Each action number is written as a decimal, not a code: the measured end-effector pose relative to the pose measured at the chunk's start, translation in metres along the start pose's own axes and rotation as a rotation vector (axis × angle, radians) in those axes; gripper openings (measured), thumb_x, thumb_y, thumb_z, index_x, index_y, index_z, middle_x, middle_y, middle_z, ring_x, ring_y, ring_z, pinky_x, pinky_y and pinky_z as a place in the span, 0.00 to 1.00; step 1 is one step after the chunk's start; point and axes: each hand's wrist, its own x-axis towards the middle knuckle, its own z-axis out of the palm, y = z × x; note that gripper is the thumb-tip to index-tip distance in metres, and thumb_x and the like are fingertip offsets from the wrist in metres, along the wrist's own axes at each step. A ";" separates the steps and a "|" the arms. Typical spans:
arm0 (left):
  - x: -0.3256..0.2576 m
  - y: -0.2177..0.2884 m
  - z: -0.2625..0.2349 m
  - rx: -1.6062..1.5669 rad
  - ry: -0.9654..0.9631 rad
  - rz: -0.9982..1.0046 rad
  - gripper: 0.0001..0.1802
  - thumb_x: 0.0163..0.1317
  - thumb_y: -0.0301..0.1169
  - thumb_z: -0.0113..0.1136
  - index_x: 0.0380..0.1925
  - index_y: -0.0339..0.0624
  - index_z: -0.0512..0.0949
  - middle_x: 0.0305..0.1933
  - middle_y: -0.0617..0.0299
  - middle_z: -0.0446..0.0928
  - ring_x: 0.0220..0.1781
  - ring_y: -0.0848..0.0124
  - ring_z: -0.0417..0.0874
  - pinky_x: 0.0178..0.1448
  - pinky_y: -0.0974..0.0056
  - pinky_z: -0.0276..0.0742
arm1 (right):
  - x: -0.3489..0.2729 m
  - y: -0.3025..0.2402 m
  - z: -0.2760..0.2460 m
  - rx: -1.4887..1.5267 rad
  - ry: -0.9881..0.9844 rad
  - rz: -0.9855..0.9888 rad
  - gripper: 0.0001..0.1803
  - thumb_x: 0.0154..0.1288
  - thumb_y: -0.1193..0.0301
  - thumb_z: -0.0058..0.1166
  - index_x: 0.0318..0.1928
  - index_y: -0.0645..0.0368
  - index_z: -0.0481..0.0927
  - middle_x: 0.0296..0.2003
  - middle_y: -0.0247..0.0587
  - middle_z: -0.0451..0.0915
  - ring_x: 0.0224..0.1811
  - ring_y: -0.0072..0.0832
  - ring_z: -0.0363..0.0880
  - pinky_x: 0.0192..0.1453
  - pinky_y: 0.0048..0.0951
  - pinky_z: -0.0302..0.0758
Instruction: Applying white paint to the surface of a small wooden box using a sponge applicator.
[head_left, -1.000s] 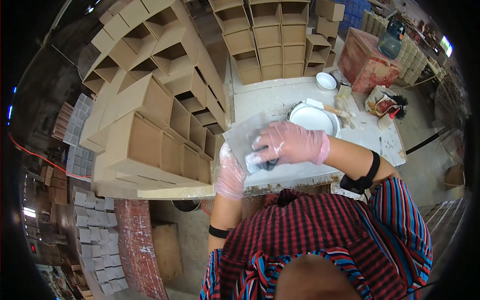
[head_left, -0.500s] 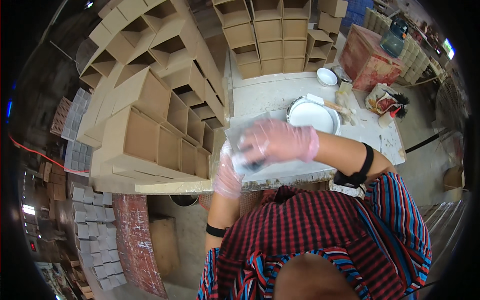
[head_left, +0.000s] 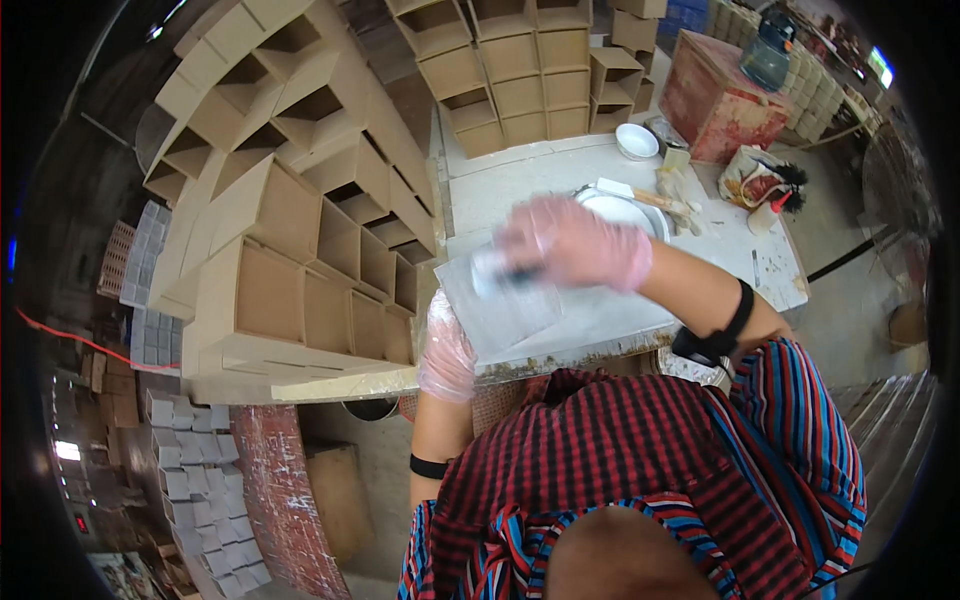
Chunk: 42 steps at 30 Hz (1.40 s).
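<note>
My left hand, in a thin clear glove, grips the left edge of a square grey-white panel; its fingertips are hidden. The panel's flat face, streaked with wet-looking white, is tilted up toward me over the table. Above it is my right hand, gloved in pinkish clear plastic, closed round a small white-and-dark thing at the panel's upper part. Motion blur hides what kind of thing that is. Just beyond the right hand stands a round tub of white paint, with a wooden-handled brush across its rim.
Stacked brown open boxes rise close on the left, and more boxes stand at the back of the white table. A white bowl, a stained red box and a squeeze bottle are at the right.
My right hand has moved right and up across the panel, uncovering more of its grey-white face. The left hand keeps its hold, and the whole view has shifted slightly.
</note>
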 end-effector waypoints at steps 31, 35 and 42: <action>0.016 0.039 0.039 0.194 0.247 0.414 0.24 0.70 0.43 0.41 0.57 0.37 0.72 0.59 0.50 0.75 0.59 0.52 0.76 0.63 0.50 0.73 | -0.030 -0.001 0.044 2.070 0.753 1.089 0.29 0.65 0.56 0.59 0.62 0.53 0.69 0.53 0.38 0.78 0.54 0.32 0.77 0.56 0.35 0.74; 0.012 0.035 0.059 0.198 0.493 0.368 0.24 0.71 0.41 0.38 0.56 0.37 0.73 0.58 0.49 0.75 0.58 0.54 0.77 0.62 0.50 0.74 | -0.011 0.001 -0.004 1.046 0.538 0.638 0.20 0.63 0.61 0.60 0.54 0.49 0.76 0.50 0.37 0.79 0.47 0.33 0.79 0.53 0.36 0.75; 0.018 0.035 0.015 0.788 0.119 0.281 0.23 0.71 0.38 0.42 0.60 0.37 0.69 0.59 0.51 0.74 0.58 0.57 0.76 0.63 0.53 0.72 | 0.009 -0.017 -0.022 -0.030 -0.147 -0.213 0.22 0.46 0.65 0.67 0.46 0.41 0.80 0.40 0.30 0.78 0.40 0.31 0.79 0.40 0.32 0.73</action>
